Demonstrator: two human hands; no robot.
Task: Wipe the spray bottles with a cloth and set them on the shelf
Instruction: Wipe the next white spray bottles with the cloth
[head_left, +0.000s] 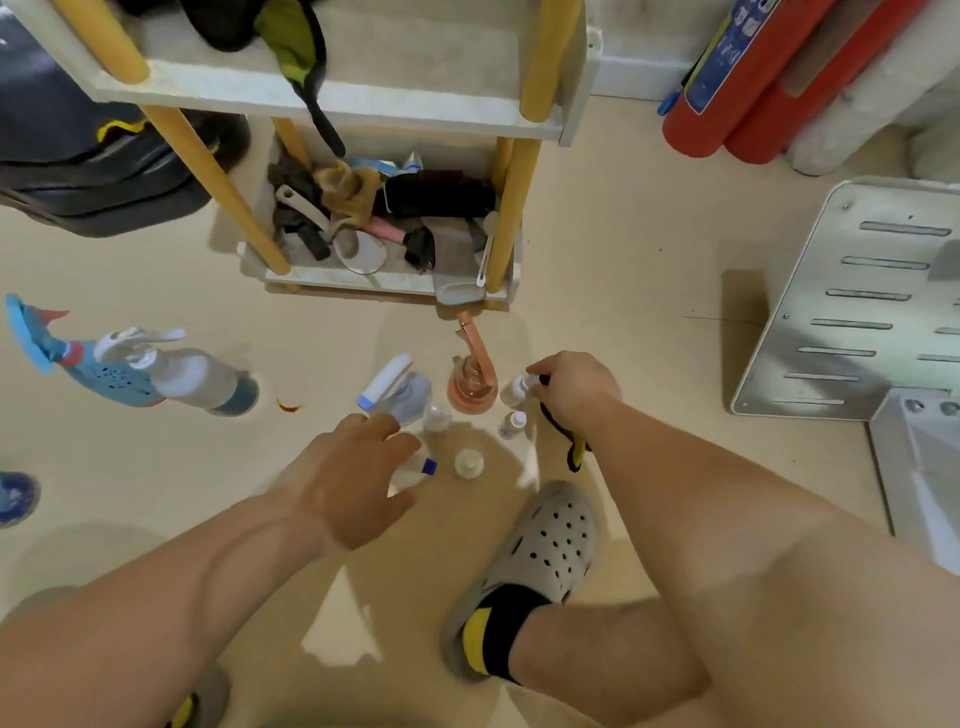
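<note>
Several spray bottles stand clustered on the floor in front of the shelf (332, 98). A blue-and-white trigger bottle (402, 392) and a pink bottle (471, 387) are the largest of them. My left hand (353, 480) hovers over a small bottle with a blue cap (415, 470), fingers spread and holding nothing. My right hand (574, 392) grips a black-and-yellow cloth (571, 449) that hangs below it, its knuckles touching a small white bottle (514, 391). Two more small bottles (469, 462) (513, 423) stand between my hands. A large clear bottle (195, 376) stands apart at the left.
The shelf's bottom tier (384, 228) is crammed with cloths and utensils. A blue toy (78, 364) lies at the left, red cylinders (753, 98) lean at the back right, a slotted metal panel (852, 306) lies at the right. My foot in a grey clog (540, 551) is near the bottles.
</note>
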